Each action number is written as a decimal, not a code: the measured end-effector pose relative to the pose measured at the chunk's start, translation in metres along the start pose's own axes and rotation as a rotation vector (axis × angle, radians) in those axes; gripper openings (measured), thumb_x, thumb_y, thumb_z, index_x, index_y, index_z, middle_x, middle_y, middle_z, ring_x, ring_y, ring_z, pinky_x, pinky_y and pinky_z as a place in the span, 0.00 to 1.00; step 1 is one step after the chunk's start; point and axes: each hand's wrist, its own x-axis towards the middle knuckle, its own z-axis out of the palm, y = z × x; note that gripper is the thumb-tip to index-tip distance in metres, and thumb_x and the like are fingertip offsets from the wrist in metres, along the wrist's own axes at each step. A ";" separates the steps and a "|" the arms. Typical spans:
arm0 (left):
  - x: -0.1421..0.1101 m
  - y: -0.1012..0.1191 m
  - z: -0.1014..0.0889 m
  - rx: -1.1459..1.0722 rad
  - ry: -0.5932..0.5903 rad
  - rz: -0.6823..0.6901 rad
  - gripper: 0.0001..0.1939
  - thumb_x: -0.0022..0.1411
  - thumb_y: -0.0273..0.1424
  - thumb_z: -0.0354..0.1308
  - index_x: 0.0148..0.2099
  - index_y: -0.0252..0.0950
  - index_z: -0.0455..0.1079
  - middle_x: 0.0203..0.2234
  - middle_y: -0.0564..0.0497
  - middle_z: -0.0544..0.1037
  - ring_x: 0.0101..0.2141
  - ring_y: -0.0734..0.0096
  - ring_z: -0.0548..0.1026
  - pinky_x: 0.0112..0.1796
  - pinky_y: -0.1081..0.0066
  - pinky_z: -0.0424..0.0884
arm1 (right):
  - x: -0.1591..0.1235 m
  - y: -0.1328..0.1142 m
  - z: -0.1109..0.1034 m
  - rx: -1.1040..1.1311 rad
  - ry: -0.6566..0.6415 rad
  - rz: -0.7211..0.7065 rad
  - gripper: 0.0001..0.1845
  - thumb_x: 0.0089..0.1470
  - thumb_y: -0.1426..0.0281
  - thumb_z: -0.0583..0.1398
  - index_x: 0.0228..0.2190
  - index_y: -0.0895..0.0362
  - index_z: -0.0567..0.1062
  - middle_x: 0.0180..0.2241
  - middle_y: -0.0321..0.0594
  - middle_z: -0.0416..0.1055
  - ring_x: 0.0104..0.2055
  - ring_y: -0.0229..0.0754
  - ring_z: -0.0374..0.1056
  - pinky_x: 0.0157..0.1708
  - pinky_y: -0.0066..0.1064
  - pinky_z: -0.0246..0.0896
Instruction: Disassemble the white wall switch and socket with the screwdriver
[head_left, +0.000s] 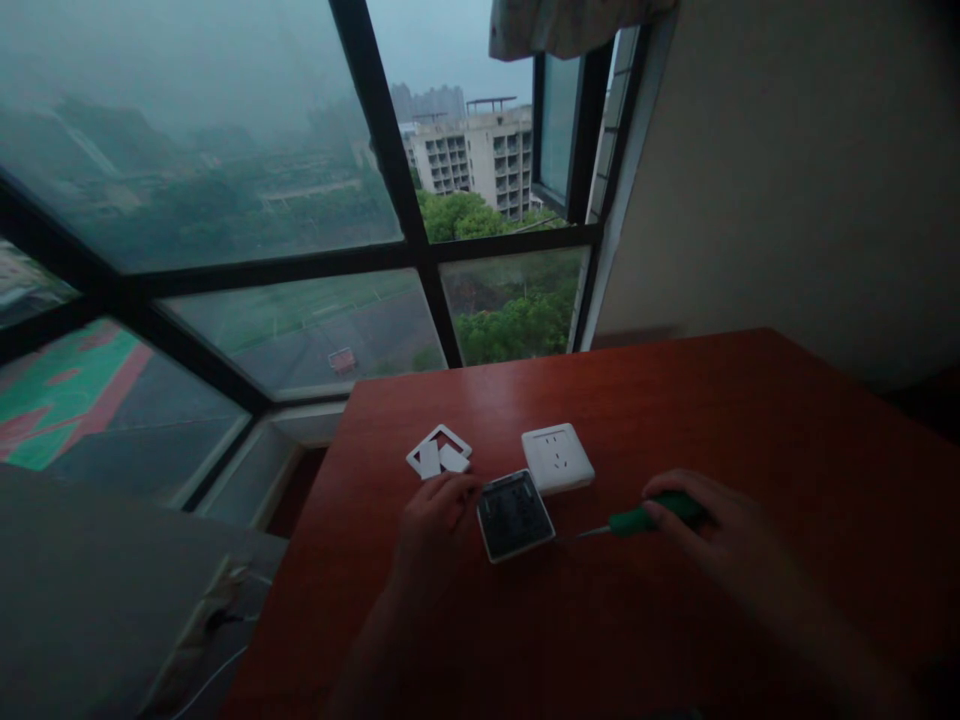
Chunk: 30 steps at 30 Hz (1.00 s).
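My left hand (435,525) rests on the red-brown table (750,440), its curled fingers touching the left edge of a dark, white-rimmed switch body (515,514) that lies face up. My right hand (709,530) is closed round the green handle of a screwdriver (637,520). The screwdriver's metal tip points left toward the switch body and lies low over the table. Just behind the switch body sits a white wall socket (557,457). A white frame with two loose white plates (439,455) lies to the left of it, beyond my left hand.
A large dark-framed window (420,255) runs behind the table, with a pale wall (787,180) at the right. A grey surface with a white cable (217,630) sits at the lower left, beside the table's left edge.
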 end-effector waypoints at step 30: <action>-0.034 -0.032 -0.002 -0.005 -0.022 -0.124 0.20 0.61 0.35 0.59 0.55 0.41 0.65 0.51 0.46 0.69 0.48 0.59 0.72 0.48 0.60 0.70 | 0.017 -0.042 -0.007 0.008 0.135 -0.115 0.08 0.57 0.62 0.57 0.34 0.52 0.73 0.34 0.37 0.75 0.35 0.42 0.72 0.33 0.31 0.64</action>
